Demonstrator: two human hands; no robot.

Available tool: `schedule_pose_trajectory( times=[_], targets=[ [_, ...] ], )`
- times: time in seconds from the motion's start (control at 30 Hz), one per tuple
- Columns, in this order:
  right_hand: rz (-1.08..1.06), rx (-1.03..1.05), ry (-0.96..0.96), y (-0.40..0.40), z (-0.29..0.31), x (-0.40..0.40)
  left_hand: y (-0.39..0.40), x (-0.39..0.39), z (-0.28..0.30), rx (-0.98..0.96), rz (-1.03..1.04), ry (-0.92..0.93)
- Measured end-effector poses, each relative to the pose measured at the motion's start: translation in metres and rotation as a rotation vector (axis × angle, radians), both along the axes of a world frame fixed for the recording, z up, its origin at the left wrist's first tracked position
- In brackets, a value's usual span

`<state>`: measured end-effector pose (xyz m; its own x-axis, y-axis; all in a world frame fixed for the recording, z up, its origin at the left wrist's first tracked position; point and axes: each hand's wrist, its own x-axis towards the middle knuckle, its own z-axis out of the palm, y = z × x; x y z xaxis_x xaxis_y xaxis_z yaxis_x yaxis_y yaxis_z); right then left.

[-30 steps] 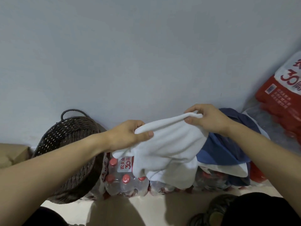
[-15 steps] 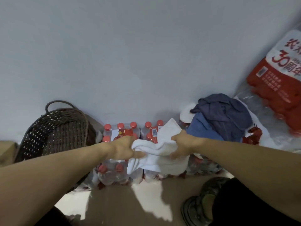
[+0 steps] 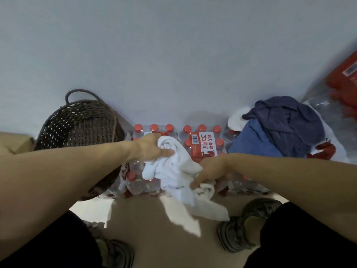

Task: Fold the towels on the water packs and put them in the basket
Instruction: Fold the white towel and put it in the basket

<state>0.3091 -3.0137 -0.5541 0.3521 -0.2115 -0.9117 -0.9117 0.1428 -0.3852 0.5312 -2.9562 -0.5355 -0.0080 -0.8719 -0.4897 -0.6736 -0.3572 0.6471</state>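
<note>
Between both hands, white towel (image 3: 173, 171) mid-fold over water packs (image 3: 201, 144): left hand (image 3: 152, 149) clutches it, right hand (image 3: 210, 171) pinches lower edge. Next: square edges; basket (image 3: 81, 124) lies beyond left hand.

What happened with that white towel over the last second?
Both hands brought the white towel down from mid-air onto the water packs. The left hand grips its bunched upper end; the right hand has moved lower, holding the part hanging over the packs' front edge. The wicker basket and the blue towels stayed put.
</note>
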Motion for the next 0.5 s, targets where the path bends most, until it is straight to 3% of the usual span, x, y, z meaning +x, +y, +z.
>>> schedule_pose_trajectory(
  times=[0.07, 0.2, 0.33, 0.5],
  targets=[
    [0.028, 0.122, 0.021, 0.003, 0.002, -0.002, 0.004, 0.010, 0.000, 0.023, 0.008, -0.002],
    [0.014, 0.066, 0.090, -0.004, -0.002, -0.009, 0.013, 0.020, -0.006, 0.097, -0.079, -0.097],
    [-0.009, -0.249, -0.015, -0.013, -0.006, -0.016, 0.013, 0.025, -0.007, 0.194, -0.178, -0.145],
    [-0.184, -0.526, -0.092, -0.027, 0.001, -0.023, 0.006, 0.039, -0.004, 0.134, -0.067, -0.129]
  ],
)
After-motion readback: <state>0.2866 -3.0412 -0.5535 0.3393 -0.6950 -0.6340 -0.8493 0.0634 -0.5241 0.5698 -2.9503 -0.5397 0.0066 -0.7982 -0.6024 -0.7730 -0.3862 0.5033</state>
